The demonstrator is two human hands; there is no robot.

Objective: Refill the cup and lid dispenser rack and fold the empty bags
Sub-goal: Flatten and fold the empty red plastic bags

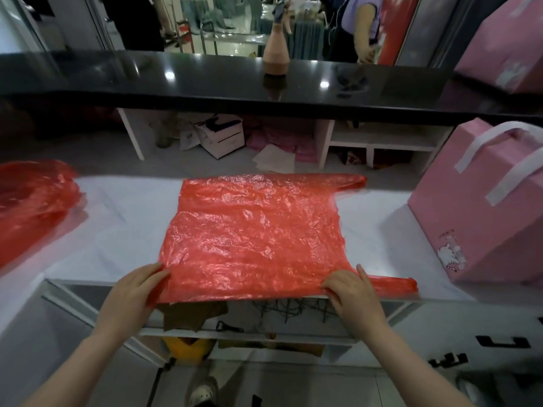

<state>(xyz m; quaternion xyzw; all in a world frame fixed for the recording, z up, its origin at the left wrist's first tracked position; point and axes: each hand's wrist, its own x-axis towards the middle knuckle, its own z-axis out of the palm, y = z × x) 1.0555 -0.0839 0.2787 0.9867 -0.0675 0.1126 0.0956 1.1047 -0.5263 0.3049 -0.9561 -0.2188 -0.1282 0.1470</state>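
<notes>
My left hand [133,292]: my grip pinches the near left corner of the red bag, thumb on top, fingers curled under the edge.
My right hand [351,292]: my grip pinches the near edge of the same bag, close to where its near handle starts.
Red bag [252,233]: it lies flat and crinkly on the white tabletop [123,227], right in front of me. Its near edge hangs a little over the tabletop's front edge.
Bag handles: one strip [396,284] sticks out to the right past my right hand, and the other [349,181] sticks out to the right at the far edge.
Other red bag [32,207]: it sits bunched up on the left side of the tabletop, well apart from the flat one.
Pink box with white straps [482,218]: it stands on the right side of the tabletop, near the bag's handles but not touching them.
Black counter [205,80]: it runs across behind the tabletop, higher up.
Pink bottle [275,54]: it stands upright on the black counter.
Second pink box [505,42]: it is up in the far right corner.
</notes>
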